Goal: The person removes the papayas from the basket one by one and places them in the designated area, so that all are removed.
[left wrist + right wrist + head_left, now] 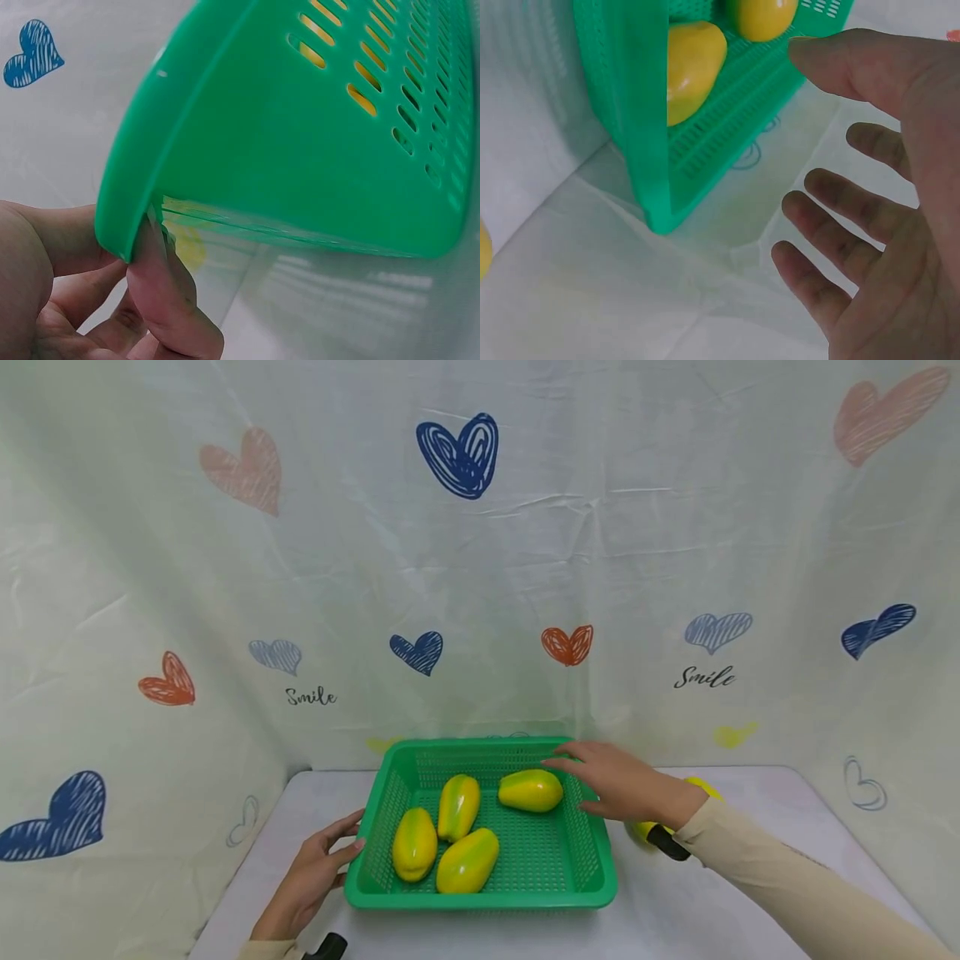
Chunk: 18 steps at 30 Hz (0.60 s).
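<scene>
A green plastic basket (480,902) stands on the table, with several yellow-green papayas (414,845) lying in it. Three are grouped toward the left, and one papaya (531,791) lies apart at the back right. My left hand (318,868) pinches the basket's left rim between thumb and fingers; the left wrist view shows the rim (124,187) in that grip. Over the basket's right back corner hovers my right hand (611,777), fingers spread and holding nothing. In the right wrist view its palm and fingers (840,240) are apart from the basket wall.
Behind my right wrist, partly hidden, yellow fruit (702,787) lies on the white table (757,827) to the right of the basket. A pale curtain (495,568) printed with hearts hangs along the back and sides.
</scene>
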Available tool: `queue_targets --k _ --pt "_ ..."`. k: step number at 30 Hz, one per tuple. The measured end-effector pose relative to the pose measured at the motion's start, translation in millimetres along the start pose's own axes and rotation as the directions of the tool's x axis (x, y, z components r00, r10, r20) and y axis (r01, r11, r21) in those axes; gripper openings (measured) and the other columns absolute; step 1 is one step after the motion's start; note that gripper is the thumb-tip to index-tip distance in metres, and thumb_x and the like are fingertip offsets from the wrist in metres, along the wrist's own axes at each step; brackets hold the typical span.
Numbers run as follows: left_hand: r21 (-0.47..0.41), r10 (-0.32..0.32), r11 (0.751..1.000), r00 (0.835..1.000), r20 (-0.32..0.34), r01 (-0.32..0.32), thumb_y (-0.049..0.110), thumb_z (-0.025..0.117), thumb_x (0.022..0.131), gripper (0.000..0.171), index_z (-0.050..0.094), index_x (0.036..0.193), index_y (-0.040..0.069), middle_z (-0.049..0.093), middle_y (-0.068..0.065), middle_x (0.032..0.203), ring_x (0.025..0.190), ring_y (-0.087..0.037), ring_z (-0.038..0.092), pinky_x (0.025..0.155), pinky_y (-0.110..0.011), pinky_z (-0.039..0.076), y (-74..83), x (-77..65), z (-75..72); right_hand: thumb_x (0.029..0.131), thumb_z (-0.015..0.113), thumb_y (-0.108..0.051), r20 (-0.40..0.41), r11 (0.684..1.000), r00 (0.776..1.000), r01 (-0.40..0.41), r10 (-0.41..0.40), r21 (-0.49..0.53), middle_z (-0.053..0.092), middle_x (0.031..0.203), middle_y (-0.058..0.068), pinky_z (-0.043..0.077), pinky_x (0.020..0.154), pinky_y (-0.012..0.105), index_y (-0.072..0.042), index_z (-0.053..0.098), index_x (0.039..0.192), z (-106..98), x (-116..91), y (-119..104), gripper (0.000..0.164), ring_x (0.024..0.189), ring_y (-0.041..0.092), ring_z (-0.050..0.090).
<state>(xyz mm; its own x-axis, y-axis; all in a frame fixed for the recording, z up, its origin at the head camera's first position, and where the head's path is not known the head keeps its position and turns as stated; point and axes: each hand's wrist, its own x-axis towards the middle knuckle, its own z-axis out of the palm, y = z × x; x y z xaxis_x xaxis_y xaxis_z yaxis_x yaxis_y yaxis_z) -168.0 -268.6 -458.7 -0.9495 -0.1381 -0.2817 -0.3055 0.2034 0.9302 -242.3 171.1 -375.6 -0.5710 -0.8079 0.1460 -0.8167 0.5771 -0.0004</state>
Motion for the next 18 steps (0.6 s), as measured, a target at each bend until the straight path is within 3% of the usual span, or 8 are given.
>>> queue_targets --k 8,18 --pt "-0.015 -0.004 1.0 1.0 -0.001 0.004 0.006 0.06 0.107 0.053 0.046 0.158 0.001 0.048 -0.024 0.143 0.091 -0.02 0.066 0.074 -0.034 0.061 -1.4 -1.3 0.0 0.09 0.087 -0.017 0.08 0.997 0.995 0.061 -0.056 -0.056 0.058 0.144 0.018 0.055 0.103 0.051 -0.007 0.056 0.149 5.9 28.4 -5.2 0.067 0.127 0.034 0.061" --pt "-0.01 -0.011 1.0 1.0 -0.013 0.01 0.005 0.06 0.107 0.053 0.047 0.158 0.001 0.047 -0.025 0.143 0.092 -0.02 0.066 0.077 -0.036 0.062 -0.5 -1.6 0.6 0.092 0.085 -0.017 0.249 0.997 0.969 0.025 -0.005 -0.078 0.052 0.151 0.013 0.047 0.114 0.049 -0.013 0.053 0.152 19.2 60.4 -5.9 0.069 0.135 0.033 0.056"
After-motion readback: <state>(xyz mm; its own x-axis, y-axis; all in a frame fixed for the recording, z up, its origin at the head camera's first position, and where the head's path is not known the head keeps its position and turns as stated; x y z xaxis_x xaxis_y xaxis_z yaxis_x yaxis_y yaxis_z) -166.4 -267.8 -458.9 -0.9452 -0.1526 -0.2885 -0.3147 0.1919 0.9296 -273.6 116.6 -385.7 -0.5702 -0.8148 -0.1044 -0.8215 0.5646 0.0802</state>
